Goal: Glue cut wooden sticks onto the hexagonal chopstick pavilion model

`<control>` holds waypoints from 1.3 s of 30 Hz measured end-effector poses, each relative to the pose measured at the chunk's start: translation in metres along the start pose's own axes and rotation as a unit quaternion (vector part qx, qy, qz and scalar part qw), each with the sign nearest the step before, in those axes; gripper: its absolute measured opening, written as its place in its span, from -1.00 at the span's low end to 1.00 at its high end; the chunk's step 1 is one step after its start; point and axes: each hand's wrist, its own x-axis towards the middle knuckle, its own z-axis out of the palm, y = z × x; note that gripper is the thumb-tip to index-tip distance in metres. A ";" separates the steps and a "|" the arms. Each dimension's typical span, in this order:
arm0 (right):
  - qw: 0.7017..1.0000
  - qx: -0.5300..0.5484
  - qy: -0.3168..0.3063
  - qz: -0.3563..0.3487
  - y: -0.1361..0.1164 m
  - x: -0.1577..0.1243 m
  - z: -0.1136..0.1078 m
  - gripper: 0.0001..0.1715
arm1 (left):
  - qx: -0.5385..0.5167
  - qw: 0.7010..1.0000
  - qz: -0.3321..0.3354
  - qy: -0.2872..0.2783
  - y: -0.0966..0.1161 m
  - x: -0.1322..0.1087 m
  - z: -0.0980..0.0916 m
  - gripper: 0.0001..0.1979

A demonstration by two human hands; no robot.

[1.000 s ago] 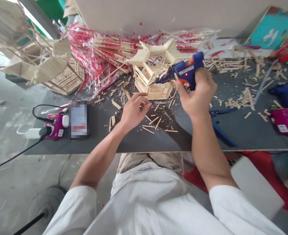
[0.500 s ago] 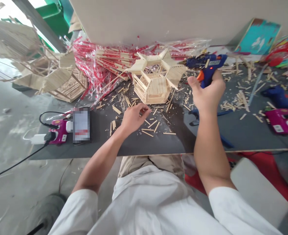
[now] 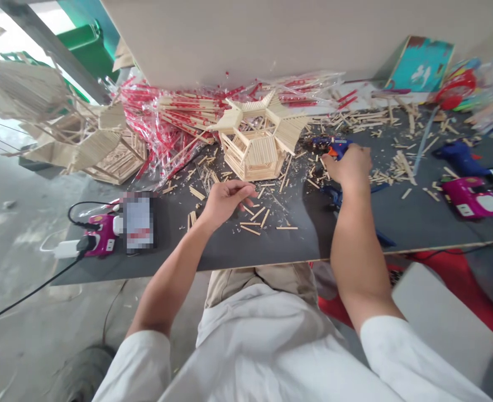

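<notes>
A small pavilion model of wooden sticks (image 3: 259, 137) stands on the dark table (image 3: 401, 223). My right hand (image 3: 349, 166) rests on the table to its right, fingers closed round a blue glue gun (image 3: 334, 146) with an orange trigger that lies low on the surface. My left hand (image 3: 227, 198) hovers in front of the model above loose cut sticks (image 3: 258, 215). Its fingers are curled and pinched together; what they hold is too small to make out.
Packs of red-printed chopsticks (image 3: 175, 120) lie behind the model. Larger stick structures (image 3: 82, 142) stand at the left. A phone (image 3: 136, 220) and a pink device (image 3: 101, 229) with cables sit front left. Blue cutters (image 3: 380, 237), another glue gun (image 3: 459, 156) and pink device (image 3: 474, 201) lie right.
My right hand carried the glue gun away from the model, to the right and down onto the table. My left hand stayed in front of the model, fingers still curled.
</notes>
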 end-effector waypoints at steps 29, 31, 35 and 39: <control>0.755 0.479 -0.212 -0.395 -0.132 -0.089 -0.029 -0.92 | -0.045 0.998 0.005 -0.045 0.002 0.000 -0.009 -0.58; 0.746 0.490 -0.231 -0.387 -0.133 -0.089 -0.029 -0.89 | -0.038 0.998 0.001 -0.049 0.003 0.000 -0.009 -0.58; 0.731 0.499 -0.243 -0.396 -0.132 -0.086 -0.032 -0.87 | -0.036 0.998 0.005 -0.056 0.002 -0.002 -0.008 -0.59; 0.727 0.495 -0.252 -0.403 -0.130 -0.084 -0.035 -0.86 | -0.041 0.997 -0.001 -0.064 0.002 -0.003 -0.007 -0.59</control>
